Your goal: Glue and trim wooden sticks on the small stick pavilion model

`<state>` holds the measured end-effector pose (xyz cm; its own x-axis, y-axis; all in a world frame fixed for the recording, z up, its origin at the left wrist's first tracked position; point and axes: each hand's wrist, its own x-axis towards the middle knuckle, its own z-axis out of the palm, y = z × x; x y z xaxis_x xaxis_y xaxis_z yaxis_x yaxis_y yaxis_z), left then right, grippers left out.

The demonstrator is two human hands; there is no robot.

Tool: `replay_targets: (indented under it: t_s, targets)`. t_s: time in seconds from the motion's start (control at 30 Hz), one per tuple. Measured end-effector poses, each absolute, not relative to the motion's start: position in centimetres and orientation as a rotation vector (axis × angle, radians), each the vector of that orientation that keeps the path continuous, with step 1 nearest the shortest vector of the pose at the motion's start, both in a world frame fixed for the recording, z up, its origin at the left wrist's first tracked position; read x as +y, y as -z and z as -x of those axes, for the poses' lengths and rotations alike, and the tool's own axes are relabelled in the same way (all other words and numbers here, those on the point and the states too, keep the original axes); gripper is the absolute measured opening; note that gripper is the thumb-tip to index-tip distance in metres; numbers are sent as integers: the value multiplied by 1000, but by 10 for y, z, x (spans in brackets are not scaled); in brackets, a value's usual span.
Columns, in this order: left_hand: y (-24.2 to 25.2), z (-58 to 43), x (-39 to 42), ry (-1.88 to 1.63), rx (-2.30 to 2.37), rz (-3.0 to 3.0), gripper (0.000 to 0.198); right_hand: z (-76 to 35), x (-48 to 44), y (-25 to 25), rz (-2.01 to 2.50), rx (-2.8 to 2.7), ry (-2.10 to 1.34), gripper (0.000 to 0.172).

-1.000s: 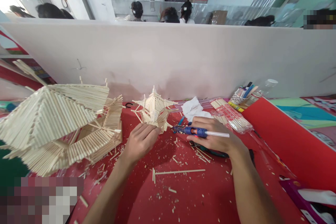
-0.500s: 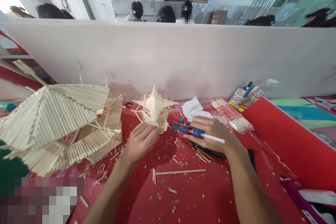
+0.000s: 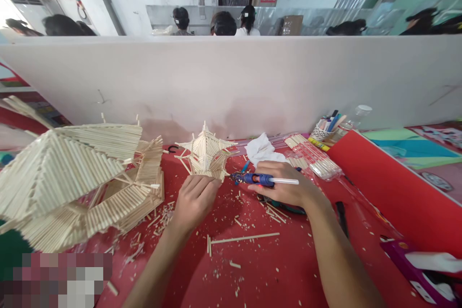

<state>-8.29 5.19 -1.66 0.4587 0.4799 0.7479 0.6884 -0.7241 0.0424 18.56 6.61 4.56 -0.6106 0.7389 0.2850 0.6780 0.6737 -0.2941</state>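
head view: pale stick roof (image 3: 205, 153), left grip (image 3: 195, 197) pinches its near edge; right grip (image 3: 285, 188) clasps glue gun (image 3: 257, 179); nearer surface (image 3: 296, 269) holds only scraps.

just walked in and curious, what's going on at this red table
A person is working at a red table. Their left hand grips the base of a small stick model, while the right hand holds a blue glue gun, nozzle at the model's lower right edge. A large stick roof stands to the left; offcuts lie scattered.

left hand (image 3: 195, 197) steadying stick roof (image 3: 205, 154), right hand (image 3: 287, 185) aiming glue gun (image 3: 252, 179)
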Motion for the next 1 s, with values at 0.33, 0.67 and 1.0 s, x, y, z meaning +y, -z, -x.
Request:
replay_targets:
  t_s: [0.33,0.67,1.0]
  targets:
    - [19,63,44,1070,-1125,2352,11,-194,65,-52,1181,-2470,-349,29]
    - [15,57,43,1007,-1105,2312,11,-193,65,-52,1140,-2432,-394,27]
    - [13,55,44,974,-1122,2286,9,-190,64,-49,1156,-2431,-362,31]
